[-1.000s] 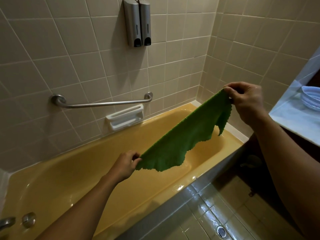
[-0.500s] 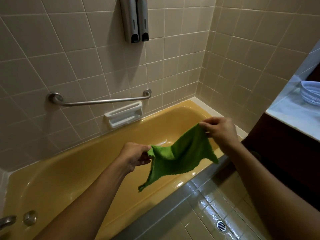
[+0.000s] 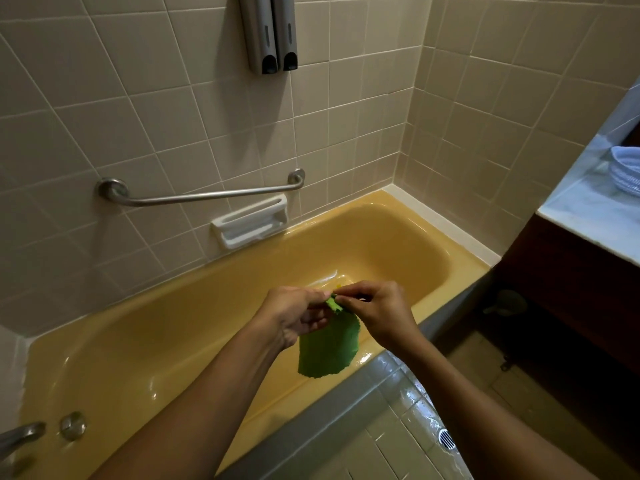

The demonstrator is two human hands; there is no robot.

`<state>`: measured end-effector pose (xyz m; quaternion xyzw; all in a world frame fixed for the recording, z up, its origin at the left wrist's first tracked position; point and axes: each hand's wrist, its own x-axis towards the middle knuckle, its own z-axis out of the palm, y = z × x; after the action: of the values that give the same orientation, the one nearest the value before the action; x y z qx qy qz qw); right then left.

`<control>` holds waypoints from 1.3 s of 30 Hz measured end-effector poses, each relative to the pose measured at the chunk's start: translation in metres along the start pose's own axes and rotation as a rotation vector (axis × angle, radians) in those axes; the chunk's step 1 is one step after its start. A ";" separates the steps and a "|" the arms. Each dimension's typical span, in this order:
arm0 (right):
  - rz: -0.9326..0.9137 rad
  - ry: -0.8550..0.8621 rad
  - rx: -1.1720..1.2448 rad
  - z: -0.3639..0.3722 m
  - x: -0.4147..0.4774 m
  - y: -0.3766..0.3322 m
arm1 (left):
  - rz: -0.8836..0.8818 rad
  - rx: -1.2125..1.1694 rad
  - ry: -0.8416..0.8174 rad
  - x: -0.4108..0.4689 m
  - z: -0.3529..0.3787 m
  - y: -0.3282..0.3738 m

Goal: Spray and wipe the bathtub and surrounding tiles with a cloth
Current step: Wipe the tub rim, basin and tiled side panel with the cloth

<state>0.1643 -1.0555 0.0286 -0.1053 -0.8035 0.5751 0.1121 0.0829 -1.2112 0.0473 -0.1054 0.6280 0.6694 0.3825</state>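
Over the tub's near rim: both hands meet at one spot. L hand (image 3: 294, 315) and R hand (image 3: 382, 318) each pinch the top edge of the cloth (image 3: 329, 346) btwn thumb and fingertips, knuckles nearly touching.

Cloth is doubled over and hangs straight down from the pinch. Long axis vert, loose hem at the bottom. In this view the hem overlaps the near rim of the tub (image 3: 156, 341); can't tell if it touches.

So the work surface lies fwd of and below the grip. Tub floor is just beyond the hem. Tiles (image 3: 156, 133) are further out and up, w/ grab bar (image 3: 207, 195) and soap dish (image 3: 249, 220) mounted on them. L hand is toward the tap (image 3: 19, 438) end, R toward the far corner by the counter (image 3: 588, 209).

Judgement: cloth-prep step, wiping not started. Next, one hand needs to take the folded pad alone. R looks better placed for the far end, L for the tap end.

Risk: pinch is thin, so the fold may drop open on handover.
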 end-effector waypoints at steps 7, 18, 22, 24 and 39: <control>-0.205 -0.060 -0.074 0.003 -0.010 0.004 | 0.017 -0.066 0.017 -0.004 -0.003 0.002; -0.124 -0.036 -0.043 -0.019 -0.004 0.002 | 0.389 0.515 -0.065 -0.009 -0.011 0.003; -0.098 -0.046 -0.027 -0.035 0.001 0.001 | 0.631 0.686 -0.185 -0.004 -0.007 0.002; -0.109 -0.040 -0.048 -0.042 0.003 0.000 | 0.701 0.774 -0.221 -0.001 -0.005 0.002; -0.271 0.083 -0.131 -0.068 0.021 -0.019 | 1.144 0.679 0.008 0.012 0.024 -0.028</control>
<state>0.1639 -0.9938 0.0697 -0.0267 -0.8408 0.4961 0.2149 0.1003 -1.1869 0.0233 0.3686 0.7623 0.5315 -0.0234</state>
